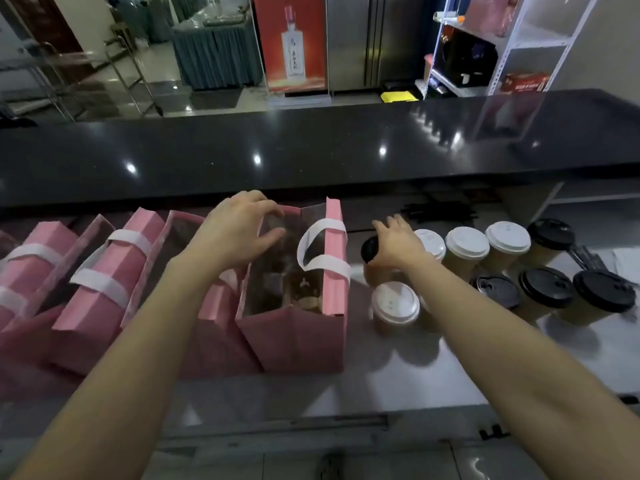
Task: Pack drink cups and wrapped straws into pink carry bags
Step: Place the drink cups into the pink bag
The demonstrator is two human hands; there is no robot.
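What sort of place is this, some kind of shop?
Probably the staff side of a drinks or tea shop. A row of lidded cups stands on the worktop beside pink bags, behind a raised black counter. A tall steel fridge stands in the room beyond.

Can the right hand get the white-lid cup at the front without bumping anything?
Probably yes. The white-lidded cup stands just below the right hand, which rests on a black-lidded cup. Nothing lies over its lid, though that black-lidded cup stands close behind it.
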